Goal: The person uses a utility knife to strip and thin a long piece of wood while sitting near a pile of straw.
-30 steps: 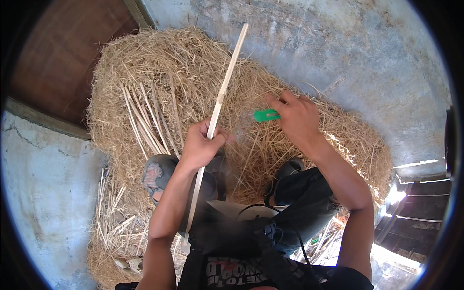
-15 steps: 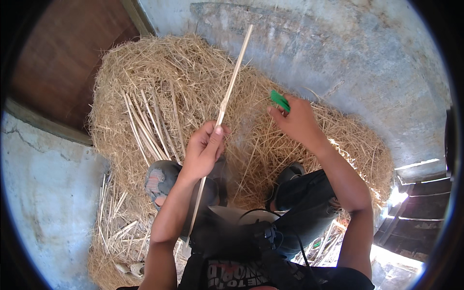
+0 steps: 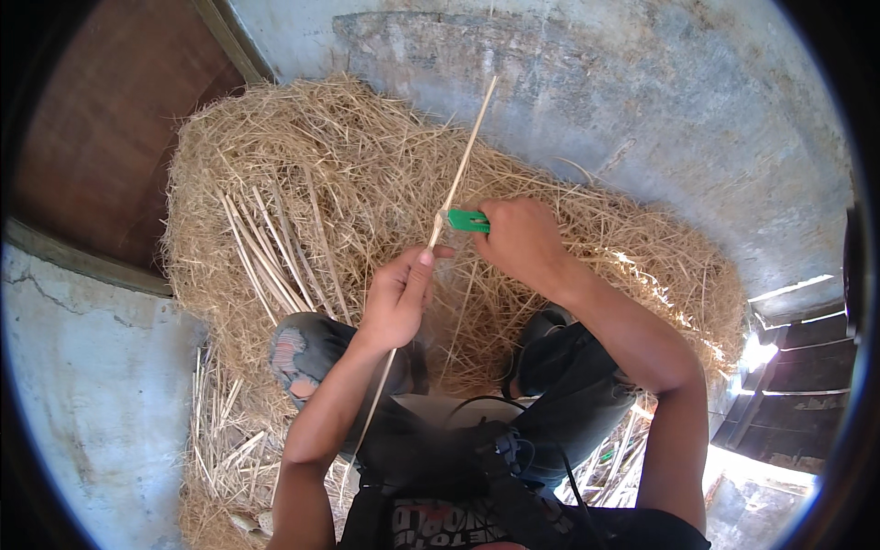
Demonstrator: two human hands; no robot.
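Observation:
A long, thin bamboo strip [image 3: 473, 137] slants up and away between my legs, with a knot-like node partway along it. My left hand [image 3: 401, 295] is closed on it just below that node, thumb on top. The strip's lower end runs down past my left forearm. In my closed right hand [image 3: 522, 240] is a green utility knife [image 3: 468, 221]. Its front end meets the strip at the node, above my left fingers; the blade itself is too small to make out.
Straw-like shavings [image 3: 357, 128] heap up ahead of me. Several pale bamboo strips [image 3: 266, 243] lie on the heap at left, and more sticks [image 3: 215, 412] lie below them. A concrete wall [image 3: 623, 101] curves behind, with a brown panel [image 3: 119, 119] at far left.
My right hand has moved left and slightly down, bringing the utility knife against the bamboo strip. My left hand has shifted slightly, and the strip's upper end sits lower and farther right.

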